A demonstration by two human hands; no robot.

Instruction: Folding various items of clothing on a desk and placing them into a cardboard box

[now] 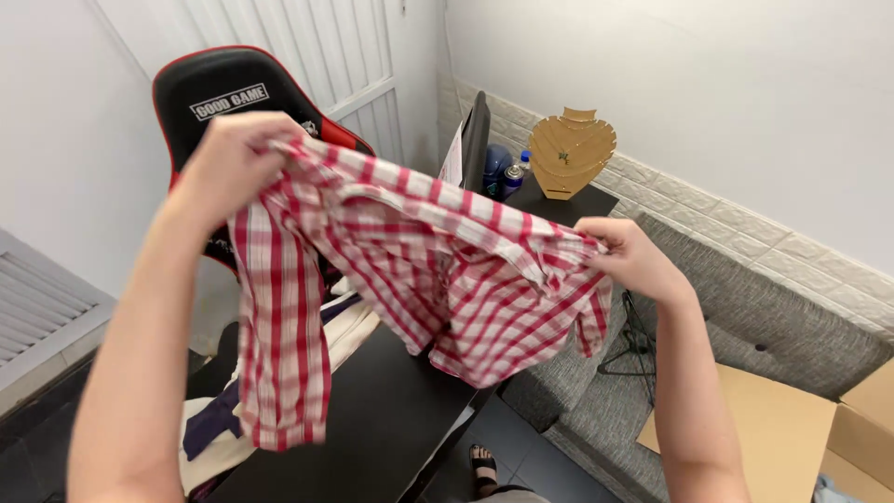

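A red and white checked shirt hangs stretched between both my hands, above a black table. My left hand grips one upper edge of it, raised in front of a black and red chair. My right hand pinches the other end, lower and to the right. One sleeve dangles down on the left, over the clothes below.
A black and red high-backed chair stands behind. White and dark clothes lie on the table's left. A monitor, bottles and a wooden necklace bust sit at the back. Grey sofa and cardboard box lie right.
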